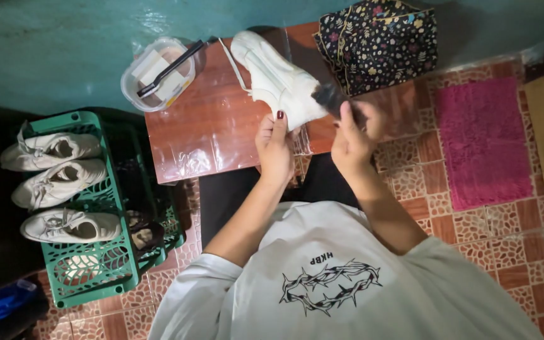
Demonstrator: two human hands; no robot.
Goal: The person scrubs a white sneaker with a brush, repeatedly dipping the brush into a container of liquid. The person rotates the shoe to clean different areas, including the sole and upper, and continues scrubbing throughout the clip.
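At my far left, the green plastic crate rack [111,271] carries three white sneakers [58,182] lying on their sides in a row on top; something darker sits lower in it, too dim to name. Next comes the clear plastic tub [157,74] at the far left corner of the brown counter [203,132], holding a pale block, perhaps soap, with a black-handled brush [170,68] laid across its rim.

My left hand [275,148] pinches the heel edge of the white sneaker [275,75], which tilts over the counter, lace dangling. My right hand [355,135] is closed around a dark cloth or sponge [328,97] pressed to the shoe's heel. I judge this the scrubbing step; next calls for steadying the shoe and working along its side.

Right of that sits the dark floral bag [379,41], contents hidden.
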